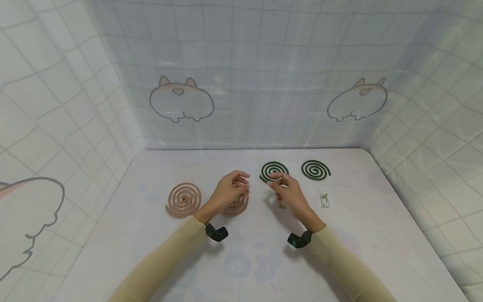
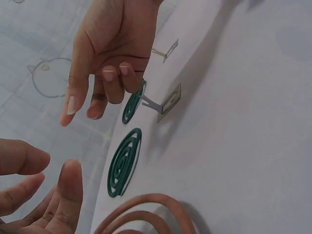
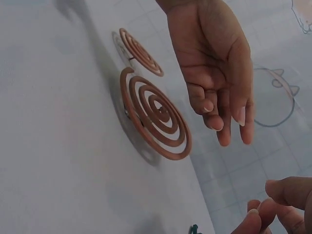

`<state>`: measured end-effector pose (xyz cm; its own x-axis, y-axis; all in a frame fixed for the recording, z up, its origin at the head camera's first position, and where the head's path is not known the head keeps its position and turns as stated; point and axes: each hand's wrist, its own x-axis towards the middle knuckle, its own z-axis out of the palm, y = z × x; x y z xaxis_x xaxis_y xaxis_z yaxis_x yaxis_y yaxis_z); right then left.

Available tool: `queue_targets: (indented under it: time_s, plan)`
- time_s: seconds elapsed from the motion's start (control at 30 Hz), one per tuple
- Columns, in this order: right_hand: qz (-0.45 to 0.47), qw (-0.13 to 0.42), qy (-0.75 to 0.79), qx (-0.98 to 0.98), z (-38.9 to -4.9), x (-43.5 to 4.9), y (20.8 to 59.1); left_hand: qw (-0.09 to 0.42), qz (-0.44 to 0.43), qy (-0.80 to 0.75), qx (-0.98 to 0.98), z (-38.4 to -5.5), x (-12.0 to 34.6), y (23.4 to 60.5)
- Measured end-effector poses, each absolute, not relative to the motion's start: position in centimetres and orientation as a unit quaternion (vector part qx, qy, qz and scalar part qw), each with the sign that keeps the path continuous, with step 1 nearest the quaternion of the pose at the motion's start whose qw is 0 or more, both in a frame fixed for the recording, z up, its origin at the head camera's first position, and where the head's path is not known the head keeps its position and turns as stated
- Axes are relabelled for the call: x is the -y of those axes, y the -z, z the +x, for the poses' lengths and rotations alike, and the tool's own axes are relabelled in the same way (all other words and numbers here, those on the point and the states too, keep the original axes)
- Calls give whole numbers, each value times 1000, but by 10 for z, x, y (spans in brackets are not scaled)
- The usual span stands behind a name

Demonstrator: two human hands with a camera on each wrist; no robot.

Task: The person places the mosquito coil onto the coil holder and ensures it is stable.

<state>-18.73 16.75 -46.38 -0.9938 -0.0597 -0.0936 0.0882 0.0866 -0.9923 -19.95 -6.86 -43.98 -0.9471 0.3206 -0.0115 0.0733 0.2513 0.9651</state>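
Observation:
My left hand hovers over the nearer brown mosquito coil, with loosely bent fingers and nothing in them. That coil, partly hidden by the hand, sits raised off the table in the right wrist view. A second brown coil lies to its left. Opposite, my right hand hangs above a small metal coil stand, its fingers relaxed around no object. Just beyond its fingertips in the head view lies a green mosquito coil, partly covered by the hand.
Another green coil lies flat at the back right. In front of it is a second metal stand with an upturned prong. A white cloth covers the table, and grid-patterned curtains enclose its back and sides.

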Motion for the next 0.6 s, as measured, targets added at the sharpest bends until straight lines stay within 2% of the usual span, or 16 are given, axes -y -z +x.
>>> queue_targets:
  time_s: [0.3,0.6]
  plan:
    - [2,29,676,-736,-192,-177,462,105,141,-602,-779,-209,50,437]
    - [26,25,674,-738,-203,-191,464,116,148,-599,-778,-217,32,436]
